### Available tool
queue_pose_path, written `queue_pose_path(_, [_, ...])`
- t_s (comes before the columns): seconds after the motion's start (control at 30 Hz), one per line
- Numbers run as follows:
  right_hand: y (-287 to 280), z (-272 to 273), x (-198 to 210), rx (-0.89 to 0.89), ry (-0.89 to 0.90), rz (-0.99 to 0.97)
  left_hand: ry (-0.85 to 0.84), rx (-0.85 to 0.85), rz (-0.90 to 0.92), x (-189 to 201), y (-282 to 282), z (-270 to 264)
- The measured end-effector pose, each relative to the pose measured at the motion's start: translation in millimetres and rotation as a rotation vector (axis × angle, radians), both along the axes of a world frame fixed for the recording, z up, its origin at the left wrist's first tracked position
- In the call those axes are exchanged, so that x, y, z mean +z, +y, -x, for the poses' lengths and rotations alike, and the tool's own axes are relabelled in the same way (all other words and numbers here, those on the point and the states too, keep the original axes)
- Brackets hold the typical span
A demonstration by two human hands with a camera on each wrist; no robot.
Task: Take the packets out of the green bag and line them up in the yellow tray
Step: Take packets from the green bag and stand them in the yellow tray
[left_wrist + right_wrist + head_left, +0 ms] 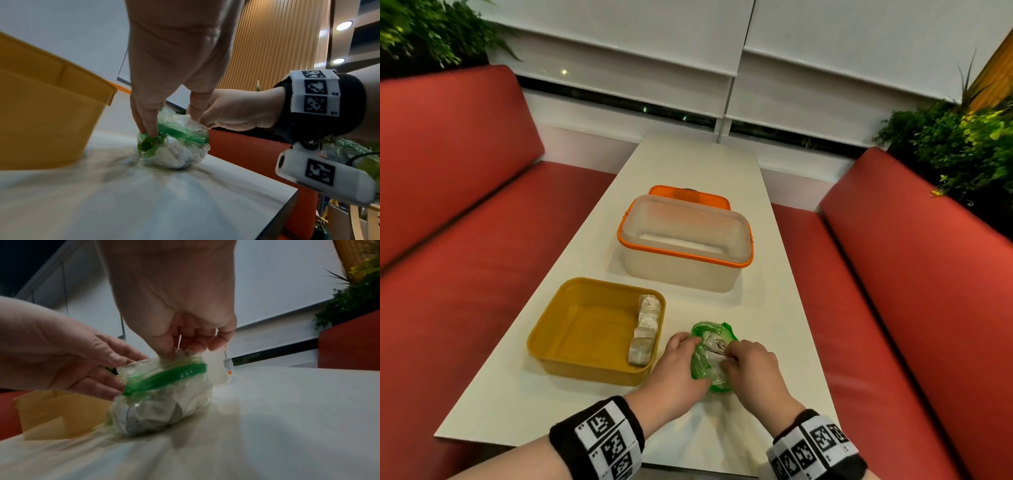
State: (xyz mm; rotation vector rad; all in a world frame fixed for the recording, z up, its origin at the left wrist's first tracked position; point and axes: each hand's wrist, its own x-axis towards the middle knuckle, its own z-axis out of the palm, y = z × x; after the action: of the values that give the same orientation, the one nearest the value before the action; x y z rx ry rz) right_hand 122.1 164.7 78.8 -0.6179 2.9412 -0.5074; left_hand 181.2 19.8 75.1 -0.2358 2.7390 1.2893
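The green bag (703, 368) lies on the white table (767, 308), just right of the yellow tray (585, 329). It is clear plastic with a green zip strip (170, 376) and holds crumpled pale packets (152, 415). My left hand (690, 342) holds the bag's left rim between thumb and fingers (148, 128). My right hand (727, 353) reaches into the bag's mouth, where its fingertips (193, 345) pinch a pale packet (714, 342). Three packets (645, 330) lie in a row along the tray's right wall.
A clear tub with an orange rim (685, 236) stands beyond the tray, with an orange lid (688, 195) behind it. Red bench seats (465, 240) flank the narrow table. The table's near edge (688, 469) runs under my wrists.
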Motion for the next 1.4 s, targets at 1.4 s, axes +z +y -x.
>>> queue_pose_path(1.4, [16.3,42.3,33.9,0.332,-0.018,0.350,0.079,-0.161,0.041,43.7,-2.9,55.8])
